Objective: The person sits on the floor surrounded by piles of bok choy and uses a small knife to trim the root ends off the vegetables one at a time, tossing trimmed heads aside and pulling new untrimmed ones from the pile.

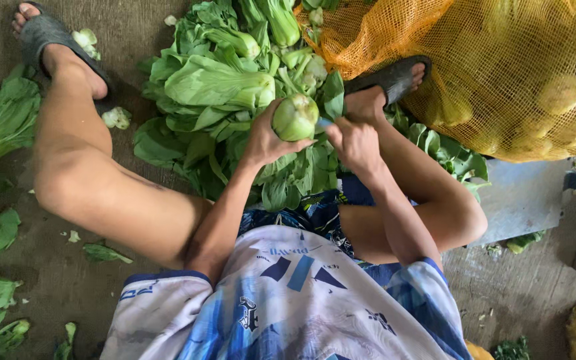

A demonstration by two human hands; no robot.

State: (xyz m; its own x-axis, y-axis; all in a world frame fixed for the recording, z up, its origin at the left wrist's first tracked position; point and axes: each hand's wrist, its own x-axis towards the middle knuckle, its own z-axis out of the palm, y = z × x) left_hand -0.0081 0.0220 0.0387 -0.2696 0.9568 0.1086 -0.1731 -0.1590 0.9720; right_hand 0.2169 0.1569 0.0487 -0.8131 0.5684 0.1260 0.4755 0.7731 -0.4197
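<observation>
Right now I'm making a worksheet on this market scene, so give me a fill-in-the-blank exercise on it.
1. The left hand holds a pale ____ vegetable head.
2. The right hand grips a knife with a ____ handle.
3. The orange mesh sack lies to the person's ____.
4. The leafy greens lie on the floor between the person's ____.

Missing words: green; blue; right; feet

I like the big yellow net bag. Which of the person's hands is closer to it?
Right. The right hand is just below and left of the yellow net sack, gripping a small knife. The left hand is farther left, holding a green vegetable head.
</observation>
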